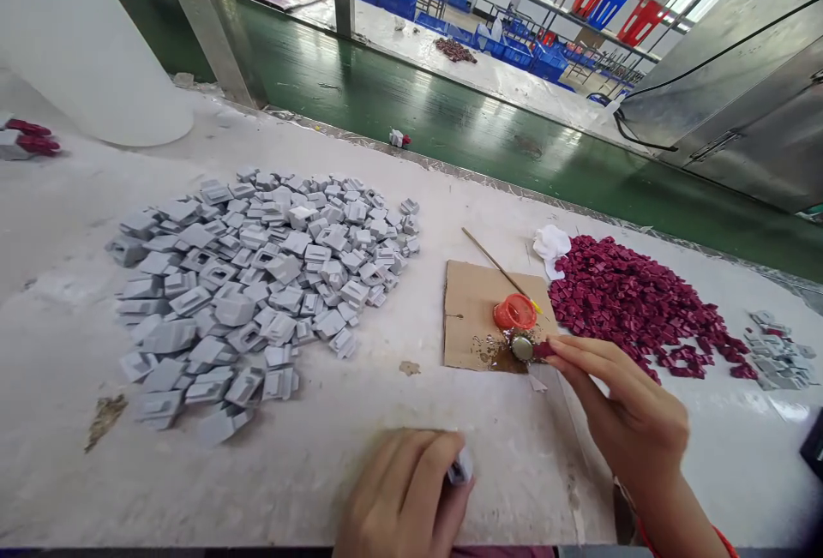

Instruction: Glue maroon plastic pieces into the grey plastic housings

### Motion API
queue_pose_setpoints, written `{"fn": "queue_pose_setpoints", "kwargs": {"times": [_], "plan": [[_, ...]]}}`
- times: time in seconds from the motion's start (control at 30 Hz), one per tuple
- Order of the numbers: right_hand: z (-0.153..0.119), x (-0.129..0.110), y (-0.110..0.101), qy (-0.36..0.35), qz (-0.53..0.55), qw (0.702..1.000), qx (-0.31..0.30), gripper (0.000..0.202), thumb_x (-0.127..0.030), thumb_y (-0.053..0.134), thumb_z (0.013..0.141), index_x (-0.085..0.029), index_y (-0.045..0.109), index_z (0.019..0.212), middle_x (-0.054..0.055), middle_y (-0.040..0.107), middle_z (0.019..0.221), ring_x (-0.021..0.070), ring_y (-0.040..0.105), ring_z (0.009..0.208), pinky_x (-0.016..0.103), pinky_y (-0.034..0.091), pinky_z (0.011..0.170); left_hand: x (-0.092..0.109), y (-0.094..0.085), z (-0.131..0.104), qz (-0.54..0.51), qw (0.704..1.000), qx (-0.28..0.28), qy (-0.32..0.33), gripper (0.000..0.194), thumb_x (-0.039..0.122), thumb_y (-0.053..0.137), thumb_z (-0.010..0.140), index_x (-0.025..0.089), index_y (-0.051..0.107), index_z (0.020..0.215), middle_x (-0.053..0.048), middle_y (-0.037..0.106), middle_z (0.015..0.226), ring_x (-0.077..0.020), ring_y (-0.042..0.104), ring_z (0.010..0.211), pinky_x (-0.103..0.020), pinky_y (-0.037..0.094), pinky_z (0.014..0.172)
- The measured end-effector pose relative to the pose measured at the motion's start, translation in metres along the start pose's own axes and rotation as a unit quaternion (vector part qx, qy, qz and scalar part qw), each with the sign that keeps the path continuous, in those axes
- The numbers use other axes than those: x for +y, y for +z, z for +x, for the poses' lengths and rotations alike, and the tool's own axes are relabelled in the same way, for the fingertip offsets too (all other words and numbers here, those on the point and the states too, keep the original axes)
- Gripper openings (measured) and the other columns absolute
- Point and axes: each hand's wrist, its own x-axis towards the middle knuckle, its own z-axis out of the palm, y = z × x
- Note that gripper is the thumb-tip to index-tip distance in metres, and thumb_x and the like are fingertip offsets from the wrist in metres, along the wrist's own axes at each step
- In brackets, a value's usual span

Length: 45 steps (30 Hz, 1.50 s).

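Near the table's front edge, my left hand is closed round a grey plastic piece. My right hand pinches a dark red piece beside a round metal cap on a stained cardboard sheet. Just behind the cap stands a small red cup. A thin stick lies across the cardboard's back edge, its yellow end beside the cup. A big heap of grey pieces spreads at the left, and a heap of dark red pieces lies at the right.
Crumpled white tissue touches the dark red heap. A smaller grey pile lies at the far right. Behind the table runs a green conveyor belt with a small grey and red piece on it. A white cylinder stands back left.
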Motion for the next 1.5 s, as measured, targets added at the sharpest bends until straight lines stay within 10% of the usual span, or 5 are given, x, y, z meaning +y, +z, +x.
{"fn": "queue_pose_setpoints", "kwargs": {"times": [0.43,0.63,0.9,1.5], "plan": [[-0.032,-0.045,0.006,0.180,0.118,0.972,0.090,0.027,-0.008,0.067,0.080,-0.025,0.069,0.101,0.003,0.070,0.091,0.0195,0.067,0.083,0.032,0.060,0.065,0.002,0.003,-0.008,-0.025,1.000,-0.015,-0.007,0.029,0.006,0.047,0.089,0.022,0.065,0.106,-0.005,0.066,0.091,-0.0111,0.069,0.074,-0.016,0.058,0.068],[-0.035,-0.054,0.006,0.196,0.152,0.965,0.086,0.024,-0.009,0.068,0.080,-0.024,0.069,0.098,0.004,0.070,0.088,0.0196,0.067,0.079,0.030,0.060,0.061,0.000,0.006,-0.013,0.017,0.998,-0.004,0.065,0.035,0.010,0.036,0.098,0.017,0.060,0.121,-0.010,0.068,0.116,-0.0178,0.065,0.109,-0.023,0.058,0.086],[-0.043,-0.075,0.013,0.143,0.180,0.973,0.028,0.026,-0.007,0.068,0.078,-0.022,0.068,0.100,0.002,0.070,0.089,0.0157,0.067,0.081,0.024,0.060,0.065,0.007,0.000,-0.004,-0.013,0.999,0.041,0.024,0.012,0.012,0.066,0.086,0.013,0.068,0.097,-0.005,0.075,0.086,-0.0156,0.070,0.082,-0.022,0.058,0.079],[-0.027,-0.080,0.019,0.053,0.211,0.971,-0.101,0.026,0.000,0.062,0.081,-0.013,0.066,0.103,0.007,0.070,0.091,0.0163,0.067,0.086,0.023,0.061,0.071,0.001,0.000,-0.008,-0.015,0.999,0.015,0.033,0.021,0.008,0.066,0.083,0.011,0.066,0.104,-0.007,0.074,0.091,-0.0186,0.067,0.089,-0.028,0.056,0.084]]}}
